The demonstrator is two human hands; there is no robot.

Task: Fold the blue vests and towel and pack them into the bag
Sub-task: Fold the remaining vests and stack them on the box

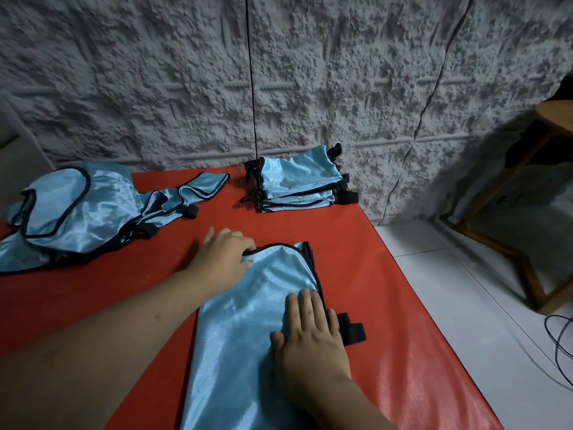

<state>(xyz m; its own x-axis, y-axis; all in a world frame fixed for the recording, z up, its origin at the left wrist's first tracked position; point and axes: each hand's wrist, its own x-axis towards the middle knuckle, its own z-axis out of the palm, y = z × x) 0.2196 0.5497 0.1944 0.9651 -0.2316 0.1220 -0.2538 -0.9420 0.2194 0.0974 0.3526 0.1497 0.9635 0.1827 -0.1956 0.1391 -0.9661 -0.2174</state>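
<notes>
- Right hand nearest, lying flat with fingers straight and close together, pressing on the right part of a blue vest.
- Vest folded lengthwise into a long strip with black trim, stretched out on the red worktop from the near edge toward the wall.
- Black strap sticking out from the vest's right edge, just beside the right hand's fingers.
- Left hand farther along, reaching in from the left, resting on the far left corner of the same vest; fingertips curled at the black trim, though whether pinching it or only pressing cannot be told.
- Loose heap of unfolded vests off to the left, shiny blue with black edging, crumpled and partly hanging past the worktop's left side.
- One long blue piece of that heap trailing out toward the middle of the worktop.
- Neat stack of folded vests at the far edge of the worktop, close to the wall, with black straps poking out on both sides.
- Rough grey textured wall behind, with a thin dark cable running straight down it to the stack.
- White tiled floor to the right of the worktop, with a wooden stand and dark cords on it.
</notes>
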